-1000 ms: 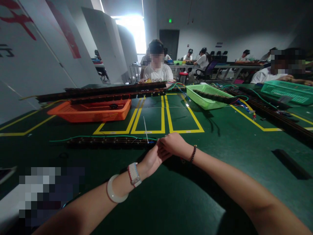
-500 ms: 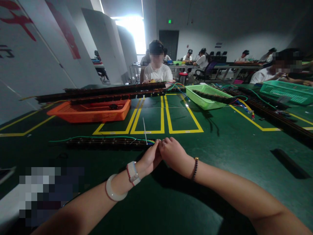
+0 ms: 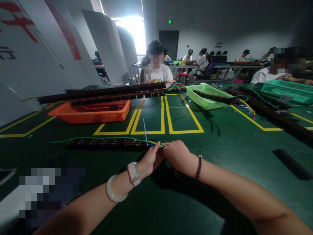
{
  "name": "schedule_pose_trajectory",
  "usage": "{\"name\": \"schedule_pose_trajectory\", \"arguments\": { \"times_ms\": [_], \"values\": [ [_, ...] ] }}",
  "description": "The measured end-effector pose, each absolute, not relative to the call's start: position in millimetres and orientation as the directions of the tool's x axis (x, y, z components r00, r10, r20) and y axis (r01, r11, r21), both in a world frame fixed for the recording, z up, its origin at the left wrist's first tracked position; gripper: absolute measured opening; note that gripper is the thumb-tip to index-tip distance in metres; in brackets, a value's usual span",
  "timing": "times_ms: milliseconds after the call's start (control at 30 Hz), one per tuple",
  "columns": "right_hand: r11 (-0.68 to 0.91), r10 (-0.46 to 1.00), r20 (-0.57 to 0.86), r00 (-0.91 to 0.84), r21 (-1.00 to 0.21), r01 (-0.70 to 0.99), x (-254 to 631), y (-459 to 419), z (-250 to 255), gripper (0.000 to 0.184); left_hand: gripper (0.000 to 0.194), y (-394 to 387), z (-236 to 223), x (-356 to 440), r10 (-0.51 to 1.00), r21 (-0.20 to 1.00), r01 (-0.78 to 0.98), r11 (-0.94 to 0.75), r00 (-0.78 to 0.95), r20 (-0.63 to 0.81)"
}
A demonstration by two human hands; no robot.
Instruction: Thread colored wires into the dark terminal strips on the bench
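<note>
A bundle of green, yellow and blue wires (image 3: pixel 160 145) comes out of the right end of a long dark slotted strip (image 3: pixel 105 143) lying on the green table. My left hand (image 3: pixel 149 160) is closed on the bundle close to the strip's end, thumb on top. Just to its right, my right hand (image 3: pixel 178 156) is wrapped round the same wires, back of the hand up. A ring-shaped wire terminal (image 3: pixel 176 174) hangs below my right hand. From the strip's right part a white cable tie (image 3: pixel 145 131) sticks up. Along the strip's top runs a green wire (image 3: pixel 80 140).
An orange basket (image 3: pixel 97 116) stands far left, with long dark strips (image 3: pixel 105 89) across it. Light green (image 3: pixel 205 103) and teal baskets (image 3: pixel 288 91) are farther right. A short black strip (image 3: pixel 292 164) lies at right. A co-worker (image 3: pixel 158 70) sits opposite.
My right hand has shifted slightly right and down, away from my left hand, so the coloured wires now show between them. My left hand has drawn a little left and stays by the strip's end.
</note>
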State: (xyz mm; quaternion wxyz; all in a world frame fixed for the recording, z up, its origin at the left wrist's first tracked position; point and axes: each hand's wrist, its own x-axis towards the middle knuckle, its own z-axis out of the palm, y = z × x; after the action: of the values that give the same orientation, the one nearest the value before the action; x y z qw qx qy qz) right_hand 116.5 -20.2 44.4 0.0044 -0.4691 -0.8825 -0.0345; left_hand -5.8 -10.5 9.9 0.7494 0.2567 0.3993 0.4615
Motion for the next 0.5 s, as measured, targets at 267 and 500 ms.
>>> {"name": "schedule_pose_trajectory", "arguments": {
  "times_ms": [267, 500],
  "values": [
    [0.485, 0.864, 0.124, -0.489, 0.059, 0.872, 138, -15, 66, 0.016, 0.031, -5, 1, -8, 0.895, 0.756, -0.497, 0.425, 0.357, -0.269],
    [0.327, 0.918, 0.237, -0.317, -0.004, 0.945, 151, 20, 61, 0.023, 0.029, -5, 0, -8, 0.901, 0.802, -0.454, 0.388, 0.37, -0.226]
  ]
}}
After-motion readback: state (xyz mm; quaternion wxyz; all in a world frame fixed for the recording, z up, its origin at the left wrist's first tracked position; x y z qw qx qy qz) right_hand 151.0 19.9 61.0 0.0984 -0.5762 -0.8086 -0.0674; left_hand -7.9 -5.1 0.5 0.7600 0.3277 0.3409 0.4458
